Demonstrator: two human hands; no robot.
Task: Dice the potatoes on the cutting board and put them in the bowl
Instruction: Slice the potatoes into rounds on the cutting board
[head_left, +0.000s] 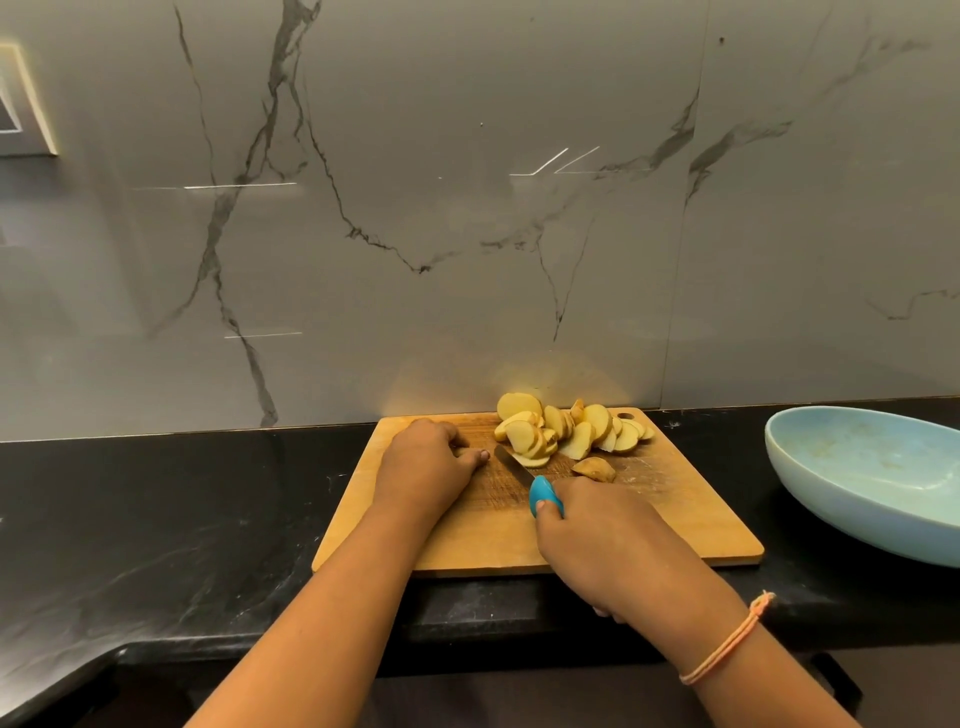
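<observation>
A pile of yellow potato slices lies at the far side of the wooden cutting board. One potato end piece with skin sits apart, just in front of the pile. My right hand grips the blue handle of a knife; its blade points left and away, with the tip touching the nearest slices. My left hand rests on the board's far left part with fingers curled under; whether it holds anything is hidden. The light blue bowl stands to the right of the board, with nothing in it.
The board lies on a black stone counter against a grey marble wall. The counter's front edge runs just below the board. An orange thread band circles my right wrist.
</observation>
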